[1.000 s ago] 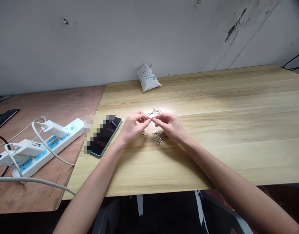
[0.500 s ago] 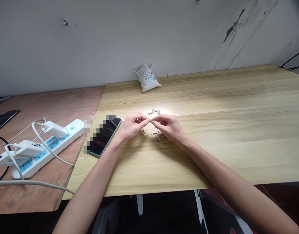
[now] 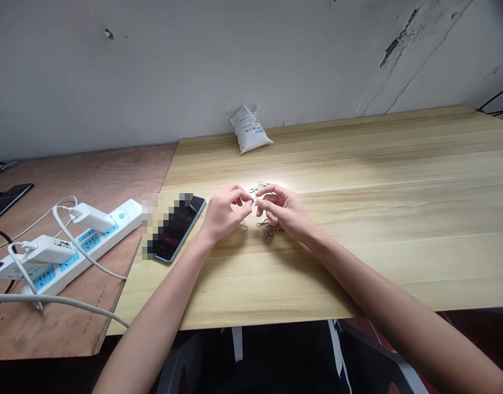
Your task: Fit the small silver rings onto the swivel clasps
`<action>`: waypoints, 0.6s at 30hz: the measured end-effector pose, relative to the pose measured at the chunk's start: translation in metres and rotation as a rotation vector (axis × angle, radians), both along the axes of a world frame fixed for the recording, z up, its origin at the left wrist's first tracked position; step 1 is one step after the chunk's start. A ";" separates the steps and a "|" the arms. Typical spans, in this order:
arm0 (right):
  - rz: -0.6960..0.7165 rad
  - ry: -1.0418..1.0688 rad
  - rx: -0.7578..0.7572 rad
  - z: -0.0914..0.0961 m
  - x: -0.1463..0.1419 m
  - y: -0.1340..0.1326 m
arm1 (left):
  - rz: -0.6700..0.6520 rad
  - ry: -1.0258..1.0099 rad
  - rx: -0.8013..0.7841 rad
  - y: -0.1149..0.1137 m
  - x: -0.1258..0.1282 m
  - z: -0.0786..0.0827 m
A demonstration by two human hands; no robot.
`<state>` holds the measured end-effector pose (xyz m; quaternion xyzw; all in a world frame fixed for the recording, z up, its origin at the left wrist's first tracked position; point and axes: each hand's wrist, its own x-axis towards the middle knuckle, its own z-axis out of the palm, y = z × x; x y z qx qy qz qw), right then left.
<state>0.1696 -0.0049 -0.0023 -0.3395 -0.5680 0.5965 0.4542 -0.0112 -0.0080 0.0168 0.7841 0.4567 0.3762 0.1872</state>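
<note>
Above the table, between my fingertips, is a small metal ring (image 3: 255, 202); whether a clasp hangs from it is too small to tell. My left hand (image 3: 228, 212) pinches it between thumb and index finger. My right hand (image 3: 287, 213) holds the ring's other side at its fingertips, the index finger raised a little from the thumb. Beneath and in front of the right hand lies a pile of metal clasps with rings (image 3: 269, 235), partly hidden by that hand. More clasps (image 3: 259, 187) lie behind the hands. Loose rings (image 3: 244, 226) rest close to my left hand.
A phone (image 3: 180, 230) showing a timer lies left of my left arm, partly pixelated. Farther left, a white power strip (image 3: 99, 249) carries plugged-in chargers and cables on a reddish board (image 3: 124, 169). A white plastic packet (image 3: 250, 131) stands against the wall at the back.
My right fingers have loosened from a tight pinch, with the index finger lifting away from the thumb. More of the ring now shows. The left hand keeps its pinch, turned slightly.
</note>
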 end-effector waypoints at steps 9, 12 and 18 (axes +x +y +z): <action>0.037 0.242 -0.449 0.007 0.005 0.006 | 0.026 0.348 0.401 0.003 -0.003 -0.003; 0.013 0.152 -0.436 0.008 0.009 0.007 | 0.038 0.346 0.382 0.002 -0.004 -0.001; -0.280 -0.422 0.315 0.007 0.008 -0.006 | 0.126 0.191 0.189 -0.002 -0.001 0.000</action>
